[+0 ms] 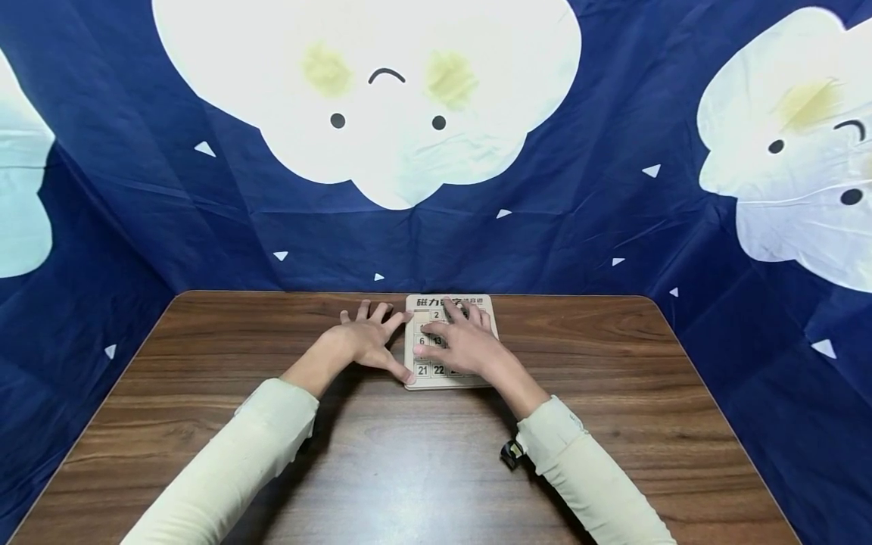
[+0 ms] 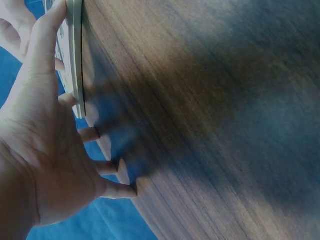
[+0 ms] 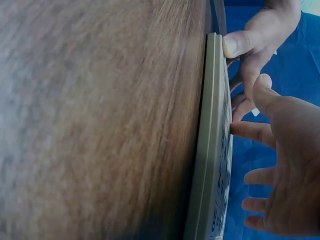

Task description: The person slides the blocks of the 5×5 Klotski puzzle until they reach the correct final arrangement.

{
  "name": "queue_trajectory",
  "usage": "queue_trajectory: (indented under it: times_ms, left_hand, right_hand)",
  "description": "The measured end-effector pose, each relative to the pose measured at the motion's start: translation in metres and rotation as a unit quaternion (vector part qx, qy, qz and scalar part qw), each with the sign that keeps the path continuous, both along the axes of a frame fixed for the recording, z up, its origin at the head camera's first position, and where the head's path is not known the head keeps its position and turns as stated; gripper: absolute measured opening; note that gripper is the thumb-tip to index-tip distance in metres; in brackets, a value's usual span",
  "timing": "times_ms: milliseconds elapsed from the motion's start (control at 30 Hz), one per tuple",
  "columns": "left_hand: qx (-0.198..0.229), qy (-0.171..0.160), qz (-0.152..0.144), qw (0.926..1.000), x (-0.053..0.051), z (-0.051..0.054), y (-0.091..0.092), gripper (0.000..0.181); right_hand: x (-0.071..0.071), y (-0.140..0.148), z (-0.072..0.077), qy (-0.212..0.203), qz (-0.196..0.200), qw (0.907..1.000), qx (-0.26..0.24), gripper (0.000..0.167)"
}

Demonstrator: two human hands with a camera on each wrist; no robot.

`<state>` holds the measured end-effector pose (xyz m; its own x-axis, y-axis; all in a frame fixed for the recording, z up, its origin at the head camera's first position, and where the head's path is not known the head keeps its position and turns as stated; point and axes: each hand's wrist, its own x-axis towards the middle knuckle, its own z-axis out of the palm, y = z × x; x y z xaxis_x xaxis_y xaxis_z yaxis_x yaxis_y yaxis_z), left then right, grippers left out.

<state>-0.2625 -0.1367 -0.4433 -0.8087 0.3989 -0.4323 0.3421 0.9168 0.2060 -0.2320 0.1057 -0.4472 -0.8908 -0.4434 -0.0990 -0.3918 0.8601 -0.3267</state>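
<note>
A flat cream number-tile board (image 1: 446,382) lies near the table's far edge, printed characters along its top. My left hand (image 1: 364,344) is spread at its left side, thumb on the lower left corner and index fingertip at the upper left edge; the left wrist view shows this hand (image 2: 47,140) with the other fingertips on the table. Over the board is my right hand (image 1: 470,344), fingers extended and covering many tiles. In the right wrist view an index fingertip of the right hand (image 3: 295,160) touches the board's face (image 3: 222,165), thumb raised.
The brown wooden table (image 1: 409,469) extends toward me. Behind it and at both sides hangs dark blue cloth (image 1: 225,204) with white cloud shapes (image 1: 402,151). A small black object (image 1: 512,453) is by the right sleeve's cuff.
</note>
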Motion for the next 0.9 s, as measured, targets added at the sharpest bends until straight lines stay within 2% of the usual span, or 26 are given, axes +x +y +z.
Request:
queue_trajectory:
  times_ms: [200, 400, 467, 800, 900]
  left_hand:
    - [0.0, 0.0, 0.0, 1.0, 0.001, 0.0, 0.0, 0.14]
    - [0.0, 0.0, 0.003, 1.0, -0.001, -0.002, 0.0, 0.142]
    - [-0.002, 0.001, 0.003, 1.0, -0.001, -0.002, 0.0, 0.142]
    - [0.0, -0.002, 0.0, 1.0, 0.001, 0.0, 0.0, 0.141]
    - [-0.001, -0.003, -0.001, 1.0, 0.001, 0.001, 0.001, 0.141]
  right_hand:
    - [-0.002, 0.006, 0.001, -0.01, 0.003, 0.9999, -0.006, 0.066]
    - [-0.007, 0.021, -0.001, 0.004, -0.058, 0.9983, -0.009, 0.072]
    - [-0.008, 0.023, -0.002, 0.005, -0.066, 0.9978, -0.006, 0.073]
    - [-0.013, 0.002, -0.007, -0.014, -0.01, 0.9998, -0.007, 0.075]
    - [-0.015, 0.006, -0.006, -0.007, -0.023, 0.9996, -0.016, 0.074]
